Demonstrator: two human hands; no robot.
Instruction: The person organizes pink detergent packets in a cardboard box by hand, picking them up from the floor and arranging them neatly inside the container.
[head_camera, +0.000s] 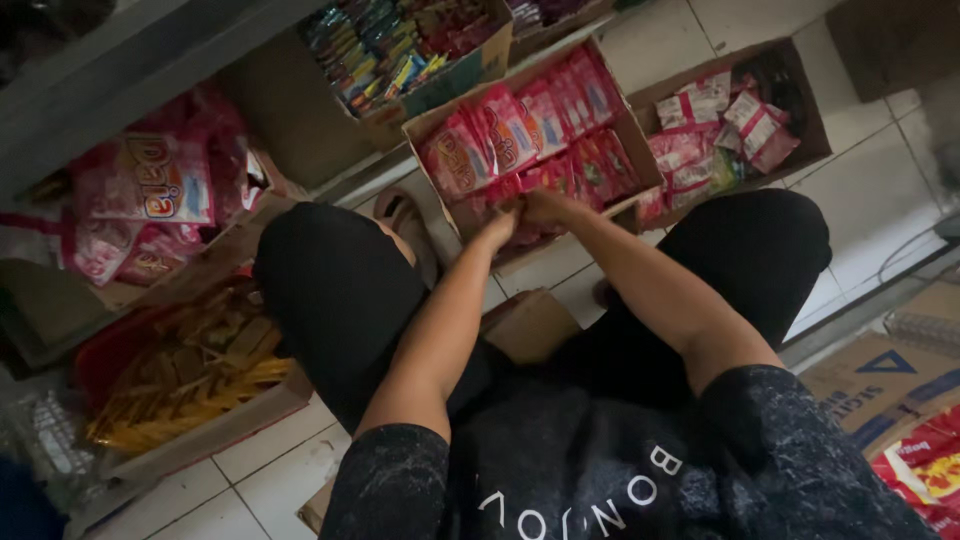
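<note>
Both hands, left (497, 228) and right (545, 208), are closed on a pink sachet (520, 192) at the near edge of the carton (640, 150); neighbouring packets could be dragged out if pulled sharply.

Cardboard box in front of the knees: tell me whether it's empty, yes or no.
No, the cardboard box holds rows of pink snack packets, and both hands reach into it.

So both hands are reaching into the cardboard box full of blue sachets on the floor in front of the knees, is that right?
Not quite: the sachets are pink and red, not blue. The head view shows the left hand and the right hand meeting at the near edge of the cardboard box, which sits on the tiled floor in front of the knees.
</note>
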